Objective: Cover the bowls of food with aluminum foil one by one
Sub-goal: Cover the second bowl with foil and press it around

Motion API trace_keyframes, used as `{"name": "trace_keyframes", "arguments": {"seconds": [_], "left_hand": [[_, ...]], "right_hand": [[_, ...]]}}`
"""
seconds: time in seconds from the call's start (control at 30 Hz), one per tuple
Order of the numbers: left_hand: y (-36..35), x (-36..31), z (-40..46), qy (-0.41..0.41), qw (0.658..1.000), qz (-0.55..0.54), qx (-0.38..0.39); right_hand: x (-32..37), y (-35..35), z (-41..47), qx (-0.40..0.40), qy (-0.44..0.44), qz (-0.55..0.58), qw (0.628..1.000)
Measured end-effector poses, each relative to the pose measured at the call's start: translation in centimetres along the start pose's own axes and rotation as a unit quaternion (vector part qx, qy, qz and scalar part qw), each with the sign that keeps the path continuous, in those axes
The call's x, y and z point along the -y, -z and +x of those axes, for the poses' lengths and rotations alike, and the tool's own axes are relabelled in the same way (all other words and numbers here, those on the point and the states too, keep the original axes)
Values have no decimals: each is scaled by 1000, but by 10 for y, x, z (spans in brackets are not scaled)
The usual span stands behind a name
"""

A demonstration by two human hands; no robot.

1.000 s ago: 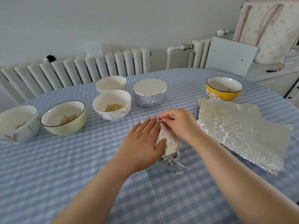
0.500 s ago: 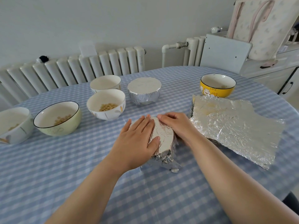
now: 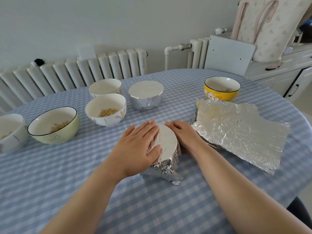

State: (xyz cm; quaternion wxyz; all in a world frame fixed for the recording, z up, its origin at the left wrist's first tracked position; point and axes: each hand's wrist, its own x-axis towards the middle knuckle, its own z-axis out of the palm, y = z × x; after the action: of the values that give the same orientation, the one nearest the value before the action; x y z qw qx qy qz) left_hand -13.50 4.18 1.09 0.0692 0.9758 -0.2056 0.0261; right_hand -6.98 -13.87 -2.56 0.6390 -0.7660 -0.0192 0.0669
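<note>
Blue-and-white checked cloth covers a round table [image 3: 50, 191] set against a white radiator [image 3: 84, 68], where a person wraps bowls of food in aluminum foil. Farthest left of the working hands sit a white bowl [image 3: 10, 134] at the frame's edge, a green bowl [image 3: 54, 125] and a white patterned bowl [image 3: 106, 109], each showing pale beans and each uncovered; another white bowl [image 3: 105, 87] stands behind. Beyond the fingertips rests a finished foil-covered bowl [image 3: 146, 95]. Between the two hands stands the bowl being wrapped [image 3: 167, 146], its foil top drawn flat and its skirt crumpled, one loose flap jutting toward the camera. The left hand [image 3: 136, 149] lies flat with fingers extended, pressing foil against the bowl's left side, thumb on the top sheet. The right hand [image 3: 183, 134] cups the opposite side, fingers pressing foil against the wall; its fingertips are partly hidden. Right of that hand lie spare foil sheets [image 3: 239, 132], with a yellow bowl [image 3: 222, 89] uncovered behind them. Foil this thin likely tears and creases easily, so smoothing along the rim seems safest; the ceramic beneath looks heavy enough to stay put.
</note>
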Motion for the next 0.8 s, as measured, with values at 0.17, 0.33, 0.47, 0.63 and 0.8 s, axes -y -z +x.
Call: {"name": "trace_keyframes", "arguments": {"seconds": [0.17, 0.33, 0.47, 0.63, 0.8], "left_hand": [[0, 1, 0, -5, 1000, 2, 5], [0, 2, 1, -6, 1000, -4, 4], [0, 2, 2, -11, 1000, 1, 6], [-1, 3, 2, -11, 1000, -7, 7], [-3, 4, 3, -12, 1000, -10, 4]], "right_hand": [[-1, -1, 3, 14, 20, -16, 1000], [2, 1, 6, 43, 39, -3, 998], [6, 4, 4, 67, 48, -31, 996], [7, 3, 3, 55, 53, -82, 994], [3, 4, 5, 37, 36, -148, 988]]}}
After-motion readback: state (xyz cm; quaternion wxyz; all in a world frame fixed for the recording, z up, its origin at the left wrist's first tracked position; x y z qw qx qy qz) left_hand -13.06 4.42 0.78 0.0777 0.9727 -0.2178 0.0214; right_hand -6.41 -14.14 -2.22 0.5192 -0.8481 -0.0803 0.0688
